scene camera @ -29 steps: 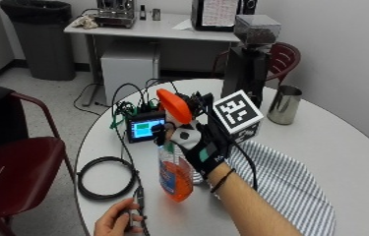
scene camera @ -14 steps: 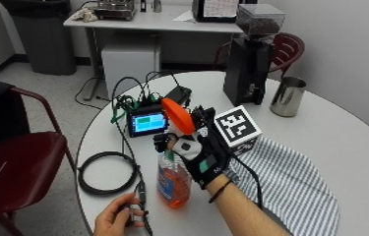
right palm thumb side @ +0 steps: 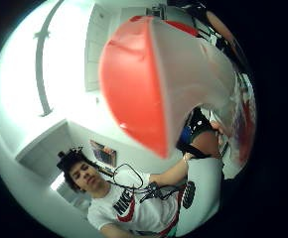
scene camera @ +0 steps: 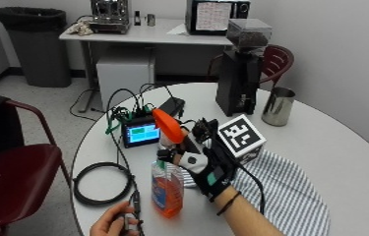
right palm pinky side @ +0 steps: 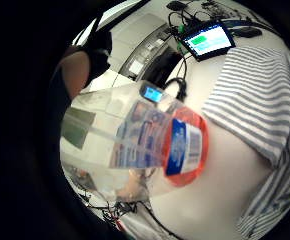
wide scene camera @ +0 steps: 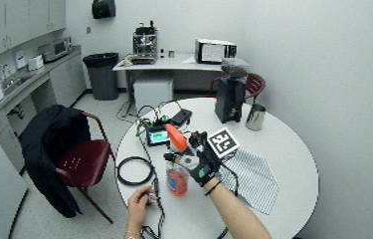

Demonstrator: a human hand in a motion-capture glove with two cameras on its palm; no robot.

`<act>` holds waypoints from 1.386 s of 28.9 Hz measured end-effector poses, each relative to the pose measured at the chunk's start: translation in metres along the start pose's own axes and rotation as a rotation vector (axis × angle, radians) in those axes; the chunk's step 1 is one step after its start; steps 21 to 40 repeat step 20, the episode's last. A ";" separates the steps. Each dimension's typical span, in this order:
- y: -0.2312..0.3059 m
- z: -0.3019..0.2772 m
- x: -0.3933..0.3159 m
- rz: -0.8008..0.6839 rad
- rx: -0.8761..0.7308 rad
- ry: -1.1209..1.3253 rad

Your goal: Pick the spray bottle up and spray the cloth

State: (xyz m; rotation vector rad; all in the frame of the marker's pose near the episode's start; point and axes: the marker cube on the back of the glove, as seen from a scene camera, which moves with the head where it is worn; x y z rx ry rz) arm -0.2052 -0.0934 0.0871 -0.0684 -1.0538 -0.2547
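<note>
Clear plastic spray bottle (scene camera: 167,189), part-filled with orange liquid, stands on the tabletop (scene camera: 341,147) beside the striped cloth (scene camera: 282,196), right hand (scene camera: 207,164) grip closed round its neck; likely light, rigid, slightly slippery

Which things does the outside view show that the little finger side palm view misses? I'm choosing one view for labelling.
Only the outside view shows the gloved right hand holding the spray bottle by its neck, the orange trigger head and the steel cup. Only the palm view shows the bottle's label close up. Both show the striped cloth and the small screen.
</note>
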 end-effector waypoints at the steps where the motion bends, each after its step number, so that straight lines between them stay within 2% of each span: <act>1: 0.003 -0.002 -0.001 -0.002 0.004 -0.005; 8: 0.037 -0.026 0.000 -0.009 0.035 -0.018; 15: 0.113 -0.054 0.009 0.042 0.052 0.118; 20: 0.155 -0.059 0.011 0.010 0.043 0.173; 40: 0.155 -0.059 0.011 0.010 0.043 0.173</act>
